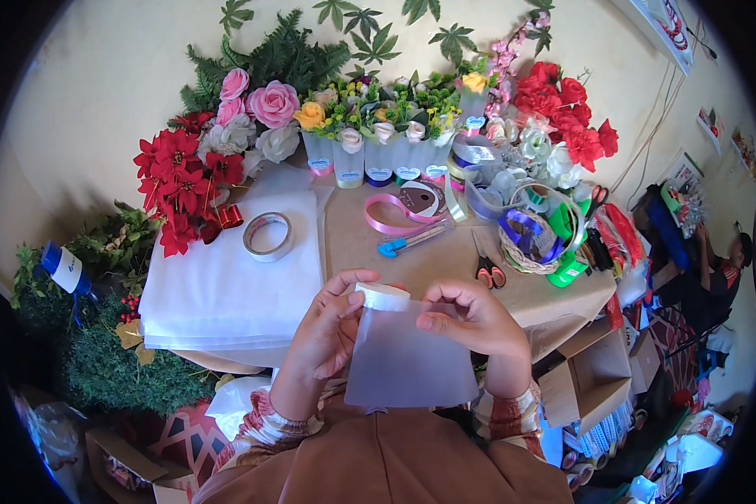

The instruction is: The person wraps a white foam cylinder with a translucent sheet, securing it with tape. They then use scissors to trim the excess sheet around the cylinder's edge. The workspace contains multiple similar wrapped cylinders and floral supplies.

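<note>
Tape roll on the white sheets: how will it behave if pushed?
Lying flat, the tape roll will probably slide rather than roll. Its thick ring looks firm and should keep its shape. The stacked white sheets beneath may shift with it.

This looks like a small craft workshop for artificial flower arrangements, set up in a plain-walled room with red patterned carpet (189, 433) showing on the floor. The table (353, 239) is backed by red poinsettias (176, 172), pink roses (274, 104) and a row of small wrapped bouquets (382, 157), with a ribbon spool (422, 198), a cutter (412, 240), scissors (483, 260) and a stack of translucent sheets (218, 294) in front. Leaf shapes (376, 49) decorate the wall, and an open cardboard box (596, 386) and other supplies crowd the right side.
</note>
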Demonstrator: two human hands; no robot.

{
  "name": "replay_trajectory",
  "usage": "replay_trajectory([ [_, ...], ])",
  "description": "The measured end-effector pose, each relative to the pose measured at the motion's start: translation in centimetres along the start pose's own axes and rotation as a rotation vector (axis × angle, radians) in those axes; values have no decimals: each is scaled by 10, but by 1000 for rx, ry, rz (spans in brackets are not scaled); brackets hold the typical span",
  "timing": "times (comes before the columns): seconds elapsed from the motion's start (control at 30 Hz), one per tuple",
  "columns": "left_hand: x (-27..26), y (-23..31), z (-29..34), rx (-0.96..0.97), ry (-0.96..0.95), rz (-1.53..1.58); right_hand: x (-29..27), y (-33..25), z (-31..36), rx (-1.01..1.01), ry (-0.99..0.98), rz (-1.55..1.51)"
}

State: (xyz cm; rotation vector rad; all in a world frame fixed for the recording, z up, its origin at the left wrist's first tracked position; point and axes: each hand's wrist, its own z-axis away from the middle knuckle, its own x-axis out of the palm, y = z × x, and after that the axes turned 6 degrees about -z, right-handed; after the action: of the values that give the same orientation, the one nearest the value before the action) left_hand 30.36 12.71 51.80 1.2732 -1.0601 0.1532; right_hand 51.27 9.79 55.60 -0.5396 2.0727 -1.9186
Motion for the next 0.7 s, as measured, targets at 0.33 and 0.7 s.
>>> replay_trajectory([
  [0.33,-8,-6,-1,-41,-99,168,13,-2,1,-58,91,-2],
  [0.7,-6,-11,-4,-33,-117,143,21,-2,1,-150,173,37],
])
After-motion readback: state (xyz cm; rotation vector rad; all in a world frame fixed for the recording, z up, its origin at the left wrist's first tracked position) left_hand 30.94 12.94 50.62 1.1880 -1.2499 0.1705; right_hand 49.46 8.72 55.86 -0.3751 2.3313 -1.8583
